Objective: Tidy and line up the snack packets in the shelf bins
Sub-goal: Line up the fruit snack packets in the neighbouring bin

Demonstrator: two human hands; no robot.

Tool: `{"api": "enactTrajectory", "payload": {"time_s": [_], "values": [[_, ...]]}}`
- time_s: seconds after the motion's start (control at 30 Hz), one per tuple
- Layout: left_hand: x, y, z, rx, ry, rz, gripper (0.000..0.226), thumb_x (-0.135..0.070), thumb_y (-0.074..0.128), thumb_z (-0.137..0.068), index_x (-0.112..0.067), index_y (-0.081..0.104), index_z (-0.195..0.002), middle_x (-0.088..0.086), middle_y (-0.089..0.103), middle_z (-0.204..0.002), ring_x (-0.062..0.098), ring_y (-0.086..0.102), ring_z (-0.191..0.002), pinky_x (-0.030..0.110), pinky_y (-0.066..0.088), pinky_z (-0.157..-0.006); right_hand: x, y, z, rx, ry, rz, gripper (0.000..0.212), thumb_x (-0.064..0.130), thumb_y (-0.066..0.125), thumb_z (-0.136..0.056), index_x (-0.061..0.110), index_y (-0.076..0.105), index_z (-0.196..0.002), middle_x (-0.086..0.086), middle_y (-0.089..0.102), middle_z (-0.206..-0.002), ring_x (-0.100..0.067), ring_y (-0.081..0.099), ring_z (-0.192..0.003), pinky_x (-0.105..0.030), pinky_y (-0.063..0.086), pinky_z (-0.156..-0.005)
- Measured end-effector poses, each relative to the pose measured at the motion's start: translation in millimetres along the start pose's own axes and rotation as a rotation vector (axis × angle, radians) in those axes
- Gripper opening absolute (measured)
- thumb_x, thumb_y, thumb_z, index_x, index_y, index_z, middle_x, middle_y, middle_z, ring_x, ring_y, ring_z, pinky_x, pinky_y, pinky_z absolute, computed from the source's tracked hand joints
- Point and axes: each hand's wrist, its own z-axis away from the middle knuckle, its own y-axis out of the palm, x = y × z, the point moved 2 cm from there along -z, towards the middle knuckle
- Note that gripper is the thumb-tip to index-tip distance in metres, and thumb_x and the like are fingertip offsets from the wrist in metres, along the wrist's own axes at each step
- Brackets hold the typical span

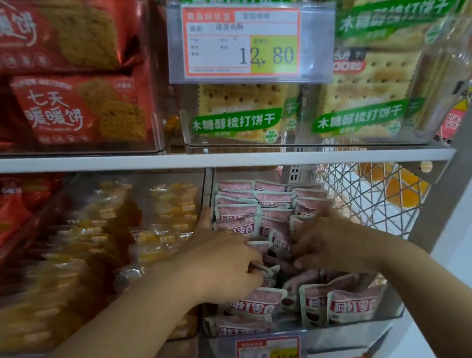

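the pink snack packets (352,306) are smooth, shiny plastic. the bin (338,334) around them is clear, hard plastic that shines a bit. the red biscuit packets (62,102) look like glossy foil. the yellow snacks (167,215) sit in thin, crinkly see-through wrap. the shelf edge (114,163) looks like smooth white metal. the basket (373,193) is thin wire. the price tag (240,42) is matt paper behind a clear plastic cover (316,41).

Bright, even light, with glare on the clear bin fronts (305,145), motion blur at left and wide-angle bending at the edges.
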Motion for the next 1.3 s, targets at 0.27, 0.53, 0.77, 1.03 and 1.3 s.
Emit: {"api": "enactTrajectory", "payload": {"time_s": [0.27, 0.53, 0.77, 1.03, 1.3], "values": [[-0.5, -2.6, 2.8, 0.001, -0.002, 0.013, 0.039, -0.047, 0.031, -0.095, -0.043, 0.05, -0.129, -0.009, 0.034, -0.143, 0.014, 0.035, -0.132, 0.057, -0.018, -0.11, 12.9, 1.0, 9.7, -0.1, -0.004, -0.195, 0.026, 0.027, 0.051, -0.093, 0.012, 0.071, -0.088, -0.001, 0.069, -0.094, -0.014, 0.061, -0.084, -0.034, 0.047, -0.083], [0.3, 0.6, 1.7, 0.008, -0.058, -0.053, 0.045, -0.048, 0.025, -0.095, -0.039, 0.042, -0.136, -0.006, 0.044, -0.143, 0.022, 0.033, -0.136, 0.057, -0.018, -0.111, 7.2, -0.4, -20.4, -0.431, 0.077, -0.36, 0.035, -0.006, 0.051, -0.087, 0.015, 0.072, -0.106, 0.006, 0.064, -0.122, -0.004, 0.056, -0.115, -0.01, 0.035, -0.096], [5.8, 1.4, 5.3, -0.046, -0.151, -0.088, 0.055, -0.048, 0.018, -0.096, -0.024, 0.062, -0.119, -0.004, 0.058, -0.125, 0.017, 0.043, -0.125, 0.053, -0.016, -0.113, -0.1, 8.8, -26.5, -0.32, 0.097, -0.275, 0.034, 0.002, 0.053, -0.085, 0.022, 0.074, -0.101, 0.006, 0.067, -0.116, -0.013, 0.06, -0.111, -0.034, 0.046, -0.097], [11.4, -0.1, 8.5, -0.146, -0.183, -0.174, 0.048, -0.04, 0.02, -0.097, -0.026, 0.064, -0.112, -0.007, 0.06, -0.116, 0.014, 0.043, -0.12, 0.058, -0.01, -0.111, 22.5, -12.2, 9.4, -0.291, -0.003, -0.219, 0.016, 0.04, 0.065, -0.082, 0.03, 0.073, -0.092, 0.023, 0.056, -0.083, -0.001, 0.056, -0.078, -0.027, 0.046, -0.079], [13.5, -10.8, 16.2, -0.275, 0.009, 0.317, 0.013, -0.034, 0.052, -0.093, -0.041, 0.058, -0.102, -0.026, 0.052, -0.108, -0.004, 0.051, -0.105, 0.048, 0.027, -0.111, 16.7, -4.5, 14.6, -0.164, -0.002, -0.222, 0.035, 0.056, 0.07, -0.072, 0.028, 0.069, -0.092, 0.017, 0.061, -0.092, -0.005, 0.056, -0.083, -0.028, 0.046, -0.077]]}}
